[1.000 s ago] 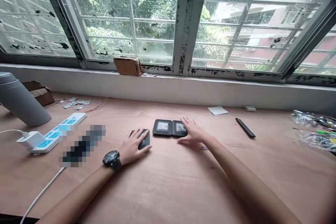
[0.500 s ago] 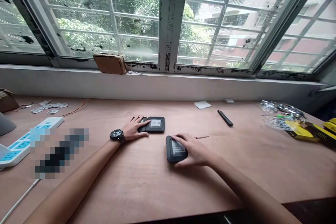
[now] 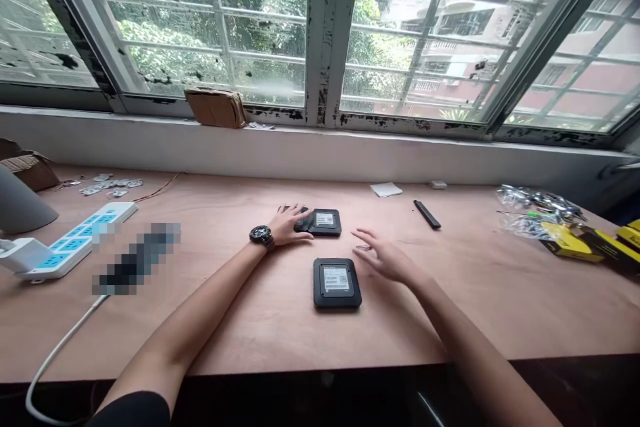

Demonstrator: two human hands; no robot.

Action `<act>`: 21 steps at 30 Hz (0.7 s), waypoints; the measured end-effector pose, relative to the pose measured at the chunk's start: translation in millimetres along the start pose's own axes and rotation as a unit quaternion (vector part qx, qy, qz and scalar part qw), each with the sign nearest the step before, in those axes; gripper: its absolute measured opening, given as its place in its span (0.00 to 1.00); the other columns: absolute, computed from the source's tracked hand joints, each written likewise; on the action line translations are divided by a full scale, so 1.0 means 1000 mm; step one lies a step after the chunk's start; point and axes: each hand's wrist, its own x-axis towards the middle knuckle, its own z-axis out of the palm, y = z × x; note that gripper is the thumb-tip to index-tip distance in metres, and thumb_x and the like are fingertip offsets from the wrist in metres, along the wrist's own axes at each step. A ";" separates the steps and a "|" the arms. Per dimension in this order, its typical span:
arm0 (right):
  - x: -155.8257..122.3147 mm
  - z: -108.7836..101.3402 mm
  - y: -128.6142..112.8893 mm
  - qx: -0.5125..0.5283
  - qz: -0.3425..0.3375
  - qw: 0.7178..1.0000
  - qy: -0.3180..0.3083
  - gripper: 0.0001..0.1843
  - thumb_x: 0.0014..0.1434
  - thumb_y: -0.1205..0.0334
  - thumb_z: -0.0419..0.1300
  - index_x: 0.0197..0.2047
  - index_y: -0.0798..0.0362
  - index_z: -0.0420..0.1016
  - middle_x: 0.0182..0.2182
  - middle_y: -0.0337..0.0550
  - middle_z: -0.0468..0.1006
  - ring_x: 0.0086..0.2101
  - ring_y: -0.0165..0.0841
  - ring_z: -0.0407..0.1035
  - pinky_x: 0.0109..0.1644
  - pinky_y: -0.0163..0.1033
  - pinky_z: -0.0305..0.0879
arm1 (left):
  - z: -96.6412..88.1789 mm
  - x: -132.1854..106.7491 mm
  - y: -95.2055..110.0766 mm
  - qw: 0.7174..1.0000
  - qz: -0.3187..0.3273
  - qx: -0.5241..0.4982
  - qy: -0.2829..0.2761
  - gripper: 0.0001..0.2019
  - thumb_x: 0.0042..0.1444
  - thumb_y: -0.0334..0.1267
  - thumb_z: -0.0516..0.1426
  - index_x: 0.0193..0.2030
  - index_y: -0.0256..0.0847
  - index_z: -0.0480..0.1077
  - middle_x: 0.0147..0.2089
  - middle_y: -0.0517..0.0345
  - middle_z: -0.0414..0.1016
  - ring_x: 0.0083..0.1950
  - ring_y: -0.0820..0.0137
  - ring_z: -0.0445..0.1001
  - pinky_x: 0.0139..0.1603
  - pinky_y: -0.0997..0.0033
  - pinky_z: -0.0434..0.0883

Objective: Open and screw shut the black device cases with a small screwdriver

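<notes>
Plywood desktop (image 3: 210, 327) runs beneath a window with paint-flaked frames (image 3: 333, 33), and your hands sit mid-desk. Your left hand (image 3: 289, 225) lies over a dark object (image 3: 301, 217), fingers draped on it, just beside a black rectangular case (image 3: 325, 221); you can't tell from this view whether it grips or merely rests. Your right hand (image 3: 386, 257) is open wide, fingers spread, holding nothing, just right of a second black case (image 3: 337, 283), which lies nearer you and apart from the first. That case sits flat, white label up, roughly squared to the desk's near edge, probably placed so the label stays readable. A wristwatch (image 3: 261, 235) circles your left wrist. Bare plywood surrounds the near case, giving you room on all sides. Far right, plastic bags of hardware (image 3: 530, 203) and yellow boxes (image 3: 570, 247) fill the corner; far left, a blue-and-white power strip (image 3: 75, 240) and white cable (image 3: 65, 340) lie beyond a pixelated patch (image 3: 135, 257).
</notes>
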 end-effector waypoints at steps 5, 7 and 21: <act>0.006 0.003 0.050 0.001 0.031 1.000 0.000 0.17 0.68 0.48 0.56 0.50 0.45 0.82 0.57 0.48 0.75 0.50 0.43 0.76 0.56 0.51 0.72 | -0.007 -0.042 0.039 0.998 -0.010 -0.043 0.049 0.25 0.69 0.57 0.52 0.62 0.43 0.72 0.68 0.48 0.68 0.69 0.56 0.64 0.71 0.50 0.58; 0.004 0.009 0.053 0.014 0.023 1.000 0.003 0.18 0.69 0.49 0.54 0.47 0.46 0.83 0.53 0.47 0.77 0.48 0.41 0.76 0.56 0.48 0.72 | -0.007 -0.066 0.063 0.997 -0.008 -0.061 0.050 0.25 0.70 0.57 0.51 0.63 0.44 0.71 0.64 0.50 0.73 0.65 0.59 0.70 0.65 0.55 0.67; 0.002 0.009 0.033 0.079 0.086 0.971 0.210 0.22 0.70 0.43 0.51 0.53 0.50 0.74 0.45 0.50 0.81 0.36 0.39 0.74 0.40 0.44 0.71 | -0.004 -0.095 0.096 0.996 0.080 -0.002 -0.036 0.53 0.52 0.75 0.55 0.75 0.40 0.53 0.74 0.37 0.55 0.76 0.42 0.48 0.74 0.34 0.42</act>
